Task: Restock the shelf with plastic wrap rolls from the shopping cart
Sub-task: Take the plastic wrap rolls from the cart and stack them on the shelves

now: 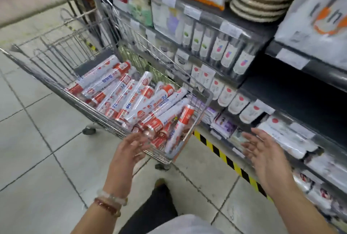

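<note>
a shopper's-eye view in a store aisle: a wire shopping cart (pixel 105 68) stands on the tiled floor just beside a shelf (pixel 293 91), its basket heaped with red-and-white plastic wrap rolls (pixel 135 100). both bare hands hang at the cart's near end, and neither holds anything. the left hand (pixel 129 151), with beaded bracelets (pixel 110 201) at the wrist, has its fingers (pixel 139 143) spread wide and loosely curled, touching or almost touching the wire at the near corner; motion blur leaves that contact unclear. the right hand (pixel 262 151) is open too, palm turned inward, between the cart and the lower shelf rows. most rolls lie with their long axes running from the near corner away toward the far left of the basket; one roll (pixel 180 128) is propped more steeply against the near wall, its red-capped end up. that propped roll lies just ahead and slightly right of the left hand, which looks the nearer of the two, so a reach over the rim and a grip across its width seems the likely next step. the dark gap on the shelf at right appears to offer space for new stock.
</note>
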